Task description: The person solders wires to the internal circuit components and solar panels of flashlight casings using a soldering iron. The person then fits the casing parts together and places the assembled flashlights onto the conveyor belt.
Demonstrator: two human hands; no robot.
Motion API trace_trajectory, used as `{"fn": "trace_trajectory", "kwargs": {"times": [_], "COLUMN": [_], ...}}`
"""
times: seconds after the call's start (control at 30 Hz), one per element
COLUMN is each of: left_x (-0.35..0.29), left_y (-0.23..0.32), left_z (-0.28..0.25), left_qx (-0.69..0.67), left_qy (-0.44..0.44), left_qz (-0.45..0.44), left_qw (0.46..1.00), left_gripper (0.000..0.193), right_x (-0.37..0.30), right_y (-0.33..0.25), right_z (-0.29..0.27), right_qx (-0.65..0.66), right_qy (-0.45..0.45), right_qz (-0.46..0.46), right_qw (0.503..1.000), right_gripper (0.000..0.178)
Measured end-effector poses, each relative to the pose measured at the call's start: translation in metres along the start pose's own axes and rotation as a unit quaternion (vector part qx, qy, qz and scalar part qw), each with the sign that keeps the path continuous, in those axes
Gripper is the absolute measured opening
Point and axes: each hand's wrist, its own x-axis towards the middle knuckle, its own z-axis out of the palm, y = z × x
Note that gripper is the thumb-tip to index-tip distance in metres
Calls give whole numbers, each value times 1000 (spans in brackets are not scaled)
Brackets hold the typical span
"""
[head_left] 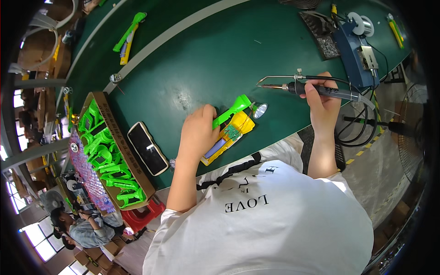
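My right hand (324, 101) grips a black soldering iron (332, 91) with a thin metal wire-feed tube running along it. The iron's tip points left and hovers over the bench, apart from the lamp parts. My left hand (198, 130) is closed on a green flashlight housing (237, 106). Beside that lies a yellow housing half (242, 121) bearing a small green circuit board (232, 132) and a bluish-purple cell (214, 149). A round silver reflector (260, 111) sits at the lamp's head end. The left fingertips are partly hidden behind the housing.
Left of my left arm, a phone (147, 148) lies near a cardboard box (130, 169) of green housings. A blue soldering station (353, 57) with a solder spool (362, 24) stands back right. Another flashlight (129, 39) lies far left. The iron's cable (366, 133) loops off the bench.
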Motion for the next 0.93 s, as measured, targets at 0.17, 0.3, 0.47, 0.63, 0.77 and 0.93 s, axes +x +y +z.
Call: {"fn": "trace_trajectory", "kwargs": {"times": [0.17,0.3,0.47,0.63,0.77,0.93], "left_x": [-17,-33,-50,-51,-48,-2], "left_y": [12,33,40,37,39,23], "left_z": [-2,-6,14,30,22,-26], "left_qx": [61,86,113,125,125,79], "left_qy": [29,55,60,101,23,-62], "left_qz": [-12,7,-9,-8,-15,-50], "left_qw": [998,995,992,987,992,994], "left_gripper": [32,45,52,62,65,64], "right_x": [-9,-17,-21,-24,-23,-13], "right_y": [-4,-8,-9,2,14,46], "right_z": [-16,-22,-25,-26,-32,-48], "right_qx": [-57,-49,38,56,73,103], "right_qy": [24,31,16,39,51,57], "right_qz": [-16,-20,-29,-48,-16,8], "right_qw": [998,998,999,996,996,993], "right_gripper": [5,5,6,7,9,11]}}
